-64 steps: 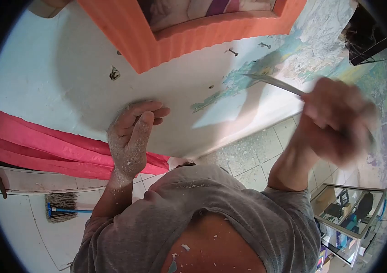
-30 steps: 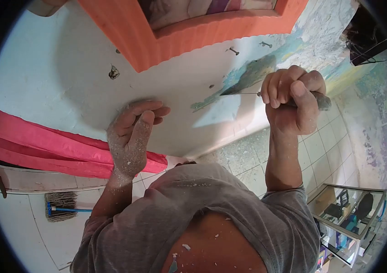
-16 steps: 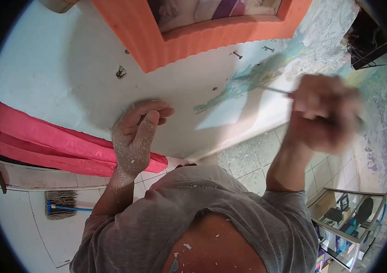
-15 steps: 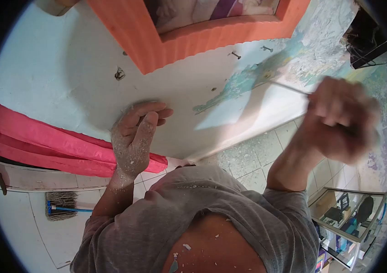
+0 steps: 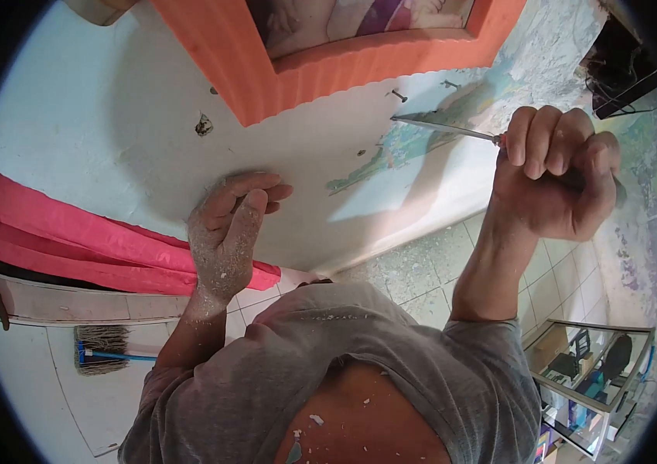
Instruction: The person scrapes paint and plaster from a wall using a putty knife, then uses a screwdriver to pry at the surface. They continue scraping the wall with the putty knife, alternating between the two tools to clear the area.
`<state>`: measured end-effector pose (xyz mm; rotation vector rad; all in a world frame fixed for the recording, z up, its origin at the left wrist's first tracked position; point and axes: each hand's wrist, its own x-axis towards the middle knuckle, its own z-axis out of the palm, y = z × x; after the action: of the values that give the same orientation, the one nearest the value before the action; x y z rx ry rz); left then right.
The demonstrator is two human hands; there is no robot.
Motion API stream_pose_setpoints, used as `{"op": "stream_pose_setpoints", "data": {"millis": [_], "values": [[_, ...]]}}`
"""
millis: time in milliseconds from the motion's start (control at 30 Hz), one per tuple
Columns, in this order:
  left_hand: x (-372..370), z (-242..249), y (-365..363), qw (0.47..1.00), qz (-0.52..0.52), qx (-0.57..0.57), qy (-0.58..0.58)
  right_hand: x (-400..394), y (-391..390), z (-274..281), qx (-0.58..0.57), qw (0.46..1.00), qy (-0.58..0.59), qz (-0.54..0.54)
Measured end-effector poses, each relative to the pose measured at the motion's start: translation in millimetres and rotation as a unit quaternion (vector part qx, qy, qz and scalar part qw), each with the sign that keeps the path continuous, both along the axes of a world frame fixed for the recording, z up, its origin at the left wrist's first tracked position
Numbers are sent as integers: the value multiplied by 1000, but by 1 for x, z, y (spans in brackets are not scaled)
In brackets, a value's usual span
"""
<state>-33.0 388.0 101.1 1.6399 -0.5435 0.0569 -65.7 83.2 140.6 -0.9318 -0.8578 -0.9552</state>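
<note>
A scraper (image 5: 448,129) with a long thin metal blade, seen nearly edge-on, is gripped in my right hand (image 5: 564,174). Red shows at the base of its blade; the rest of the handle is hidden by my fingers. The blade's tip touches or nearly touches the wall (image 5: 297,147), beside the edge of a patch of bared turquoise paint (image 5: 402,151). My left hand (image 5: 232,232), covered in pale dust, rests at the wall further left. Its fingers are loosely bent, with nothing visible in them.
An orange picture frame (image 5: 359,83) hangs above, with screws (image 5: 399,96) in the wall below it. Pink fabric (image 5: 104,240) is at left, over a mop (image 5: 102,349). Chips litter the floor tiles (image 5: 413,271). A glass case (image 5: 599,356) stands at right.
My right hand has moved up and slightly left, bringing the scraper's tip leftward along the wall to the patch's upper edge. My left hand stays in place.
</note>
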Motion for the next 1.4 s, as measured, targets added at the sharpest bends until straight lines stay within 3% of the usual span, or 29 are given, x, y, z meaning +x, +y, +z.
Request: {"op": "stream_pose_setpoints", "data": {"millis": [67, 133, 200, 267, 333, 400, 533, 600, 633, 733, 833, 867, 933, 967, 1000, 1167, 1200, 1267, 1300, 1333, 1400], "values": [[-1, 1, -1, 1000, 0, 11, -1, -7, -4, 4, -23, 999, 14, -26], [0, 0, -1, 1000, -5, 6, -13, -27, -3, 19, 70, 998, 1, 12], [-1, 1, -1, 1000, 0, 11, -9, -41, -20, 32, 34, 997, -49, 42], [-1, 2, -1, 1000, 8, 13, -8, -24, -13, 9, -21, 995, 13, -99], [-1, 1, -2, 999, 11, 23, -26, 4, -2, 2, 41, 999, 1, 11], [-2, -1, -1, 1000, 12, 18, -22, -2, -10, 3, 5, 1000, 0, -21], [-1, -1, -1, 999, 8, 18, -26, -44, -17, 33, 51, 997, -52, 31], [-1, 0, -3, 1000, 11, 15, -24, -27, -27, 12, -70, 993, -18, -97], [-2, 1, -3, 1000, 13, 14, -20, -2, 0, 8, 18, 999, -25, -20], [1, -1, -1, 999, 6, 19, -27, -6, -14, 7, 25, 999, 4, -24], [0, -1, -2, 1000, 13, 10, -17, -36, -27, 28, -8, 997, -75, 3], [0, -1, -2, 1000, 13, 10, -16, -41, -21, 34, 61, 990, -110, 62], [-1, -1, -2, 1000, 16, 13, -21, -26, -24, 17, -88, 983, -15, -161], [-1, -2, -2, 1000, 16, 14, -20, 4, 6, 11, 29, 999, -20, -20], [-1, -4, -2, 1000, 12, 11, -18, 5, -6, 9, 45, 999, -5, 10], [1, -3, 0, 1000, 4, 19, -21, -26, -29, 27, -22, 998, -60, 10], [1, -3, 0, 1000, 5, 18, -19, -32, -23, 31, 31, 996, -71, 44], [0, -2, -1, 1000, 9, 15, -17, -9, -8, 8, -65, 965, -13, -252], [-1, -1, -1, 1000, 10, 19, -19, 5, 0, 3, 15, 1000, 15, 7], [-1, -1, -2, 999, 12, 21, -22, 7, -7, -1, 58, 997, 13, 38], [-2, -1, 0, 1000, 8, 21, -20, -1, -11, 3, 32, 999, 13, -13]]}}
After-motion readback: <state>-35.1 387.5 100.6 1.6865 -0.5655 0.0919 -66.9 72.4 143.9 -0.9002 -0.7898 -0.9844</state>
